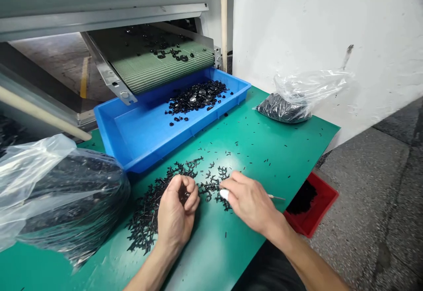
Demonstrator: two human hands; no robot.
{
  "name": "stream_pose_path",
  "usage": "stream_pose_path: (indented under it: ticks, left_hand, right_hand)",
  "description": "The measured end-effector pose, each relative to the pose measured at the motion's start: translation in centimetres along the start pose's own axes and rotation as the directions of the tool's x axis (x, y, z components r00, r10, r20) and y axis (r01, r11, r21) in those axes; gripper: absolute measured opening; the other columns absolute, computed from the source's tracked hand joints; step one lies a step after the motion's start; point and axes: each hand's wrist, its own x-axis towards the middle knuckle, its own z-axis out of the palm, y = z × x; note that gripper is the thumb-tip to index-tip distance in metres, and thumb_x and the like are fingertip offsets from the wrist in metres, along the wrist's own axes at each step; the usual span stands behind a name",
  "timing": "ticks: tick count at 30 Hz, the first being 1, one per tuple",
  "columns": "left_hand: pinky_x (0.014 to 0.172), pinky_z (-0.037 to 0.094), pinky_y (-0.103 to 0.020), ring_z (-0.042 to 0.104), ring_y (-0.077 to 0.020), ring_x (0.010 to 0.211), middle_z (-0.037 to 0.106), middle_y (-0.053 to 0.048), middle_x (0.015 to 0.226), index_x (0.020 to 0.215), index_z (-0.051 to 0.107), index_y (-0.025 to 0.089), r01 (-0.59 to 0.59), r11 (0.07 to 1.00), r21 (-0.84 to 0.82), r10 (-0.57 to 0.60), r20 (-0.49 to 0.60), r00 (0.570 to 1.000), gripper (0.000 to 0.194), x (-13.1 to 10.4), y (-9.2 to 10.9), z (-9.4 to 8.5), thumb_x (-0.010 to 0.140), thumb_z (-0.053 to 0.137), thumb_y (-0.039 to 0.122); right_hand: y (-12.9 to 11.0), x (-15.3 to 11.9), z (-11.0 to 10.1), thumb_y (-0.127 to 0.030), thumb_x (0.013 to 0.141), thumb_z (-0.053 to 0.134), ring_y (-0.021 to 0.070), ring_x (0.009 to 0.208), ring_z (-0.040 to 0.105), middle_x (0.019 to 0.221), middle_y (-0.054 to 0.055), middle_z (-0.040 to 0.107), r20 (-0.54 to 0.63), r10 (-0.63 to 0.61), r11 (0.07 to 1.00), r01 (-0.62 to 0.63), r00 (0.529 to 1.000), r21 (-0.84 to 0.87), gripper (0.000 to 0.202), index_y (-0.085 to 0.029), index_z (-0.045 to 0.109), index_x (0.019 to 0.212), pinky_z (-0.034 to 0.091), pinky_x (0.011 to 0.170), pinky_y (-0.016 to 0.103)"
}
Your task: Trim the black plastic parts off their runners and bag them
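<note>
My left hand (pixel 176 207) is curled with fingertips bent toward the thumb. It is beside a pile of small black branched plastic pieces (pixel 143 225), and whatever is inside it is hidden. My right hand (pixel 253 200) reaches down with its fingers together over a looser cluster of the same black pieces (pixel 213 178). A white cover (pixel 224 193) wraps one of its fingertips. I cannot make out what those fingers hold. A thin pointed stick-like thing (pixel 276 197) shows beyond the right hand; whether it is held or lies on the table is unclear.
A blue tray (pixel 132 161) with black round parts (pixel 198 97) stands under a green conveyor belt (pixel 161 73). Clear plastic bags of black pieces sit left (pixel 72 185) and far right (pixel 284 106) on the green table (pixel 211 256). A red bin (pixel 325 198) is beyond the right edge.
</note>
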Motion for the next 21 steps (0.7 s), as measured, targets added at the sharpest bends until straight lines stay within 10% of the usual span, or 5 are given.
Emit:
stream_pose_path:
  ticks: [11,21]
  left_hand:
    - [0.034,0.018,-0.015,0.028,-0.0043,0.043,0.048,0.004,0.066,0.074,0.060,0.016,0.059,0.995,-0.086,-0.056,0.040,0.998,0.025,0.2,-0.8,-1.1,0.088,0.056,0.036]
    - [0.042,0.018,-0.019,0.030,-0.0074,0.050,0.046,0.004,0.058,0.098,0.069,0.014,0.138,0.976,0.168,-0.166,0.165,0.972,0.035,-0.3,-2.5,-1.3,0.079,0.070,0.044]
  right_hand:
    - [-1.8,3.0,1.2,-0.006,0.084,0.047,0.0131,0.069,0.058,0.084,0.002,0.060,0.091,0.001,0.996,0.006,0.996,-0.085,0.027,-0.022,0.066,0.093,0.038,0.060,0.023]
    - [-1.2,1.8,-0.9,-0.004,0.077,0.048,0.0095,0.065,0.052,0.084,-0.003,0.064,-0.084,0.085,0.872,-0.034,0.993,0.488,0.029,-0.022,0.068,0.087,0.038,0.058,0.021]
